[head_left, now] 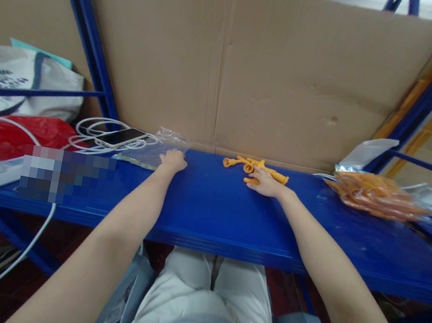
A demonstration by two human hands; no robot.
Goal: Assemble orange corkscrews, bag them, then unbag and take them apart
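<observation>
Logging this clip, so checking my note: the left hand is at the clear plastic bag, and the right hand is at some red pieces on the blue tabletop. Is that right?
Not quite: the pieces at the right hand are yellow-orange, not red, as the head view shows. The left hand is at the clear plastic bag and the tabletop is blue, as you say.

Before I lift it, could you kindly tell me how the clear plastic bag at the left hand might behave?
The clear plastic bag is probably floppy, as its film looks thin and crinkled. It is likely light, lying mostly flat. Its glossy shine suggests it may slip.
</observation>
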